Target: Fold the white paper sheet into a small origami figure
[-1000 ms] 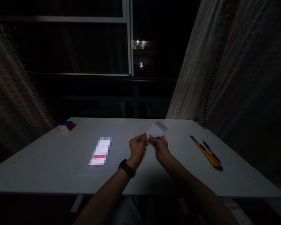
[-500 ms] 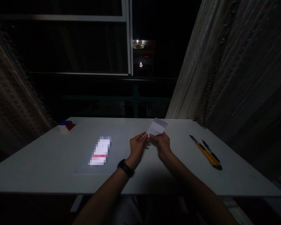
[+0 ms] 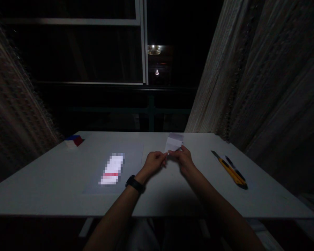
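Observation:
A small folded piece of white paper (image 3: 174,142) is held up over the far middle of the table, creased across its width. My right hand (image 3: 183,158) pinches it from the lower right, thumb in front and fingers behind. At its lower left corner, my left hand (image 3: 155,162) has thumb and fingertips closed on the paper's edge. A dark band circles my left wrist. The fingers behind the paper are partly hidden.
On the white table (image 3: 54,188), a lit, pixelated phone-like screen (image 3: 112,169) lies on a pale sheet (image 3: 133,157). A coloured cube (image 3: 73,141) sits at far left. To the right lie a yellow-and-black utility knife (image 3: 229,170) and a dark pen (image 3: 234,167). Curtains (image 3: 211,69) frame a dark window.
The folded paper has turned more upright and shifted slightly left. My left hand has lowered a little and moved to the paper's lower corner, its wrist shifting left.

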The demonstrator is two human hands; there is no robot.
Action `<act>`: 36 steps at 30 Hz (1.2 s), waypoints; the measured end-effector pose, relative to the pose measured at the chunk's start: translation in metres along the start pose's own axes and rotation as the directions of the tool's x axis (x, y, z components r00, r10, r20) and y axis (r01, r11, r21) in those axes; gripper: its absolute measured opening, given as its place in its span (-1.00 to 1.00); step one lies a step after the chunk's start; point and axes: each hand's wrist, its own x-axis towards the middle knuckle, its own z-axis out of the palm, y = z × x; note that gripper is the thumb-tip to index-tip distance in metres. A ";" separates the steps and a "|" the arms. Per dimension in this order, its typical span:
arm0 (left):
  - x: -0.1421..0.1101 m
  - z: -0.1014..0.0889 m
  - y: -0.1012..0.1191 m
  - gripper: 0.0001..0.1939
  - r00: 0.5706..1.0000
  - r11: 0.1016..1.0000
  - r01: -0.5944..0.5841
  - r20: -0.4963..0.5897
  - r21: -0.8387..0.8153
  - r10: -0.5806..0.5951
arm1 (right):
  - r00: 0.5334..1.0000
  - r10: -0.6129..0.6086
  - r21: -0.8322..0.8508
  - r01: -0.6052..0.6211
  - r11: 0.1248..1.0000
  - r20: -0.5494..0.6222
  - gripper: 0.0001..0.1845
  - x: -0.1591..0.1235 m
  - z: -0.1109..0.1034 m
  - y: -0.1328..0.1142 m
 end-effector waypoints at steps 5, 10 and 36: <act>-0.001 0.001 0.002 -0.58 0.999 1.000 -0.007 -0.032 -0.023 0.006 | 0.999 0.027 0.029 -0.028 0.999 0.041 -0.56 0.002 -0.001 0.001; -0.003 -0.003 0.008 -0.59 0.993 0.992 0.053 0.109 -0.118 -0.040 | 0.995 0.056 -0.003 -0.056 0.998 0.082 -0.53 0.003 -0.003 0.001; -0.009 -0.010 0.021 -0.69 0.986 0.971 0.133 0.129 -0.196 -0.109 | 0.994 -0.001 -0.117 0.013 0.993 0.106 -0.40 0.007 -0.009 -0.008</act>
